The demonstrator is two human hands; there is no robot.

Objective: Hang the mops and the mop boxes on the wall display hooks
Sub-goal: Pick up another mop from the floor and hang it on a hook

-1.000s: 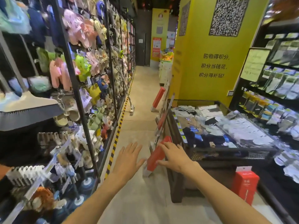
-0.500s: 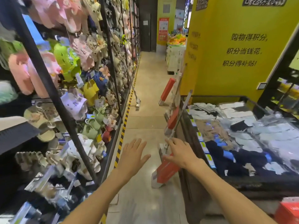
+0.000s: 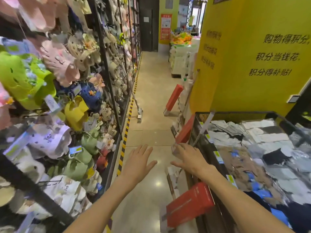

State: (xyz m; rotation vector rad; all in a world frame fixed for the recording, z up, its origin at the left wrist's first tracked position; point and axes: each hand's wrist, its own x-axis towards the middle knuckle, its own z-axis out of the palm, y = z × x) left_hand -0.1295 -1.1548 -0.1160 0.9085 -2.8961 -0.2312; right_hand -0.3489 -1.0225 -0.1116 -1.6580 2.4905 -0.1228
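Three long red-and-white mop boxes lean against the black wire bin (image 3: 198, 132) on the right of the aisle. The nearest mop box (image 3: 190, 204) lies under my right forearm. My right hand (image 3: 188, 156) stretches out with spread fingers, and its fingertips touch the lower end of the middle mop box (image 3: 184, 130). The far mop box (image 3: 173, 100) stands beyond it. Over the floor, my left hand (image 3: 139, 163) hovers open and holds nothing. A mop (image 3: 137, 105) leans against the left wall display (image 3: 109, 84), its head on the floor.
The left display is packed with hanging slippers on hooks behind black uprights. A yellow-black floor stripe (image 3: 125, 137) runs along its base. The bin holds packaged socks. A yellow pillar (image 3: 252, 47) rises behind the bin. The tiled aisle (image 3: 151, 78) runs ahead.
I have moved forward along the aisle. My right hand left the nearest red box and reached the lower end of the middle one. My left hand stayed open.
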